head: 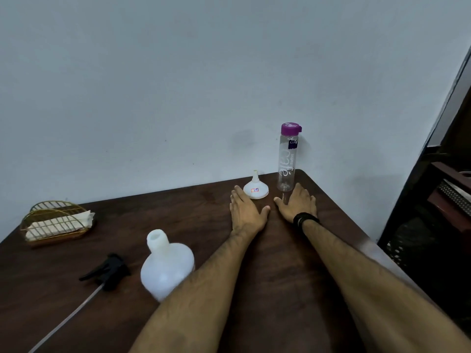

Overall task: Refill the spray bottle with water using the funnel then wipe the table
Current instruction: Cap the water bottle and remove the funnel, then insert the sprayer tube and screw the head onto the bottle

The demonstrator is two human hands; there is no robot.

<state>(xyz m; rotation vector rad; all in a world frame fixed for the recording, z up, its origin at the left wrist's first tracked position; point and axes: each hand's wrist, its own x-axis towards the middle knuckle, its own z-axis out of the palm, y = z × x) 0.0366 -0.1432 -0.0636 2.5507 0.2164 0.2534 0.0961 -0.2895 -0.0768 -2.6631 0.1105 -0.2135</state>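
Note:
A white translucent spray bottle (167, 267) stands uncapped on the dark wooden table (275, 276), left of my left forearm. Its black trigger head (108, 271) with a clear tube lies on the table to the bottle's left. A white funnel (255, 189) rests upside down near the wall, spout up. Just right of it stands a tall clear water bottle (288, 159) with a purple cap. My left hand (246, 208) lies flat, palm down, just in front of the funnel. My right hand (298, 203), with a black wristband, lies flat in front of the water bottle. Both hold nothing.
A gold wire holder with white napkins (57, 222) sits at the table's far left. A pale wall runs along the back edge. The table's right edge drops off beside dark furniture (443, 200).

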